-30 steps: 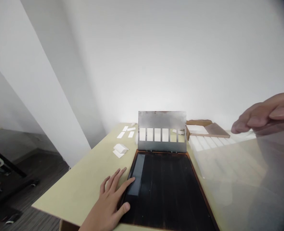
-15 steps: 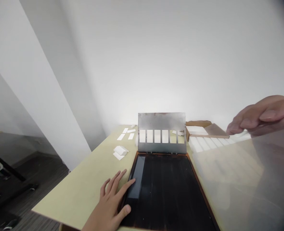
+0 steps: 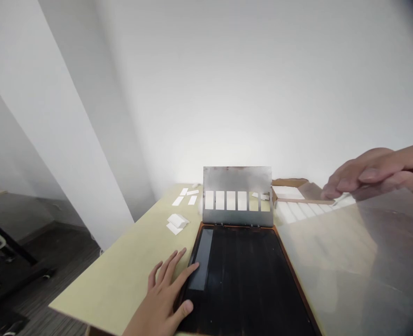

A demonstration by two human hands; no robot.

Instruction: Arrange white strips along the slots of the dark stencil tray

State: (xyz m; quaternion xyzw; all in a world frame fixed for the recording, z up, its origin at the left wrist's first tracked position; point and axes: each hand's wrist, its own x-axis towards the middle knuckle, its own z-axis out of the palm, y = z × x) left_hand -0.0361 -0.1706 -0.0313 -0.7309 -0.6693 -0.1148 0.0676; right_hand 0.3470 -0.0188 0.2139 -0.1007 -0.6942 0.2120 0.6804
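Observation:
My left hand (image 3: 164, 298) lies flat with its fingers apart, at the near left edge of a black rectangular board (image 3: 251, 280) in an orange-brown frame. Its index fingertip reaches a grey strip (image 3: 202, 263) on the board. At the board's far end stands a scorched metal stencil plate (image 3: 237, 179) with several rectangular windows. At upper right my right hand (image 3: 374, 170) curls over the far edge of a large clear plastic sheet (image 3: 342, 261) that covers the right foreground. Its fingertips are close to a row of white strips (image 3: 290, 211).
The pale wooden table (image 3: 115, 275) holds loose white paper strips (image 3: 183, 198) and a folded white stack (image 3: 176, 223) at left. A cardboard piece (image 3: 290, 183) lies behind the right hand. The table's left edge drops to a dark floor (image 3: 28, 298).
My right hand has moved a little left toward the cardboard and white strips. My left hand stays at the board's edge, and the view has shifted slightly.

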